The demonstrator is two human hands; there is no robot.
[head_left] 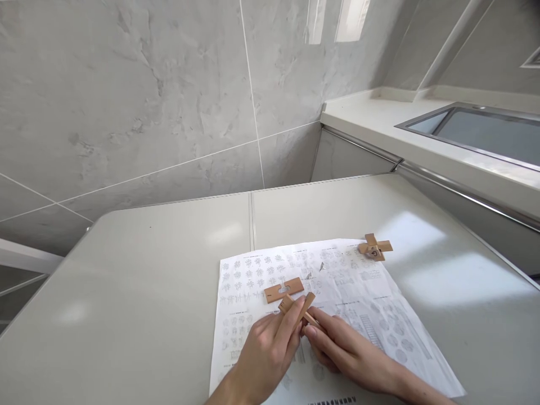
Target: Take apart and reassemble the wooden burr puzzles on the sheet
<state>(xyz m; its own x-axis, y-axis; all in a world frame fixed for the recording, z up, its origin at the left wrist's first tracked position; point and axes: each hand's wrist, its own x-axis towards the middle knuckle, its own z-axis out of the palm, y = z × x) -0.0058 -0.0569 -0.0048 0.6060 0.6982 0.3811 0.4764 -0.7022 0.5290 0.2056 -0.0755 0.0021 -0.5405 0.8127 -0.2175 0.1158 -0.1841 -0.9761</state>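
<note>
Both my hands meet over a printed instruction sheet on a pale table. My left hand pinches a pair of crossed wooden puzzle pieces with its fingers closed on them. My right hand comes in from the right, fingertips pressed to the same crossed pieces. A loose notched wooden piece lies flat on the sheet just beyond my fingers. A small assembled wooden cross rests at the sheet's far right corner.
The grey table has a seam down its middle and meets a marble-tiled wall at the back. To the right stands a white counter with a steel sink.
</note>
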